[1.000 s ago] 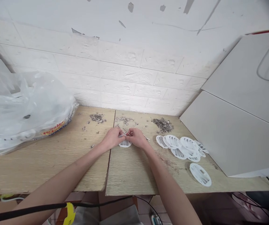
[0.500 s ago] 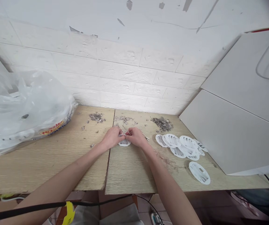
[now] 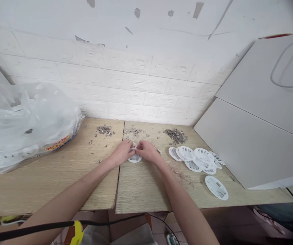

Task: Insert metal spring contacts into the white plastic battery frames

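A white oval disc with slots (image 3: 135, 158) lies on the table between my two hands. My left hand (image 3: 123, 151) is closed at the disc's left edge, fingers pressed against it. Over the disc's upper right, my right hand (image 3: 146, 150) pinches a thin metal tool (image 3: 135, 145) that points up and left. A small pile of metal bits (image 3: 134, 132) lies just beyond the hands. Whatever sits at the tool's lower end is too small to make out.
More metal bits lie in a left pile (image 3: 105, 130) and a right pile (image 3: 176, 136). Overlapping white discs (image 3: 203, 156) and a single disc (image 3: 216, 187) are at right. A plastic bag (image 3: 34, 126) fills the left; white panels (image 3: 258, 143) stand at right.
The view has shifted slightly. The tool in my right hand is tilted lower, and more of the disc shows between the hands.
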A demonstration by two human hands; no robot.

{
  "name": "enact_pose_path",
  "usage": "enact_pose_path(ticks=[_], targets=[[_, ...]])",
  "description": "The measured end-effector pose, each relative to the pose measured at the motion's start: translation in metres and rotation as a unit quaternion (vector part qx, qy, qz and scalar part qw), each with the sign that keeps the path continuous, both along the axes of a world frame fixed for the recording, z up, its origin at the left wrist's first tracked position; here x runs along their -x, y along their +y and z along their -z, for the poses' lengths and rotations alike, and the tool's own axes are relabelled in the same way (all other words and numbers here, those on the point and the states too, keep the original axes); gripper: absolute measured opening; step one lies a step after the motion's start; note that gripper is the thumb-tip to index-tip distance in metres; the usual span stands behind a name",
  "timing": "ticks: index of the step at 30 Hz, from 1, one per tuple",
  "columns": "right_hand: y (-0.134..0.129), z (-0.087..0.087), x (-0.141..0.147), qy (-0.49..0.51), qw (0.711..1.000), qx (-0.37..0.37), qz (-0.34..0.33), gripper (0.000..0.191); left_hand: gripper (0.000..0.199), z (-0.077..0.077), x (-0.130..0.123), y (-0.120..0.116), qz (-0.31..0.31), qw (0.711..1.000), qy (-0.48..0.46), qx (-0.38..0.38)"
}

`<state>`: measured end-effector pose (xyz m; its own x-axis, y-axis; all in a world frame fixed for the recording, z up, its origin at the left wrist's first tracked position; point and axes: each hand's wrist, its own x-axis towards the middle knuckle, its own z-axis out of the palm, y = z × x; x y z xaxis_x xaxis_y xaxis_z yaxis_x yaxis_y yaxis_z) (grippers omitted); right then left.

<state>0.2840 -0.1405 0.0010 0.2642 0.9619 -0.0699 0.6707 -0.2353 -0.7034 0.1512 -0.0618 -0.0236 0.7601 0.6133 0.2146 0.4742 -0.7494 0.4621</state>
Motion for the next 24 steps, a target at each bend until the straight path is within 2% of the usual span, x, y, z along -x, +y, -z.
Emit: enact_pose_path(ticks=[3, 5, 9, 11, 15, 18, 21, 24], targets=[[0.0, 0.004, -0.006, 0.056, 0.998, -0.008, -0.014, 0.009, 0.012, -0.001, 0.003, 0.002, 0.002, 0.997, -0.056, 0.045], [0.0, 0.005, -0.008, 0.088, 0.995, -0.038, -0.012, 0.009, 0.018, -0.003, 0.004, 0.004, -0.007, 0.987, -0.116, 0.114], [0.003, 0.004, -0.009, 0.125, 0.985, -0.116, 0.006, 0.011, 0.031, -0.004, 0.004, 0.009, -0.01, 0.929, -0.244, 0.279], [0.004, 0.004, -0.007, 0.142, 0.98, -0.136, 0.004, 0.014, 0.036, -0.004, 0.004, 0.009, 0.006, 0.905, -0.28, 0.321], [0.004, 0.006, -0.007, 0.171, 0.975, -0.138, -0.034, 0.022, 0.035, -0.004, 0.005, 0.008, 0.027, 0.903, -0.28, 0.325], [0.003, 0.004, -0.014, 0.183, 0.975, -0.119, -0.029, 0.026, 0.034, -0.004, 0.006, 0.008, 0.022, 0.905, -0.272, 0.326], [0.001, 0.0, -0.025, 0.175, 0.975, -0.13, 0.042, 0.027, 0.034, -0.003, 0.006, 0.009, 0.006, 0.909, -0.268, 0.32], [0.0, -0.003, -0.037, 0.064, 0.975, -0.154, 0.148, 0.021, 0.033, -0.004, 0.007, 0.008, 0.015, 0.921, -0.233, 0.312]])
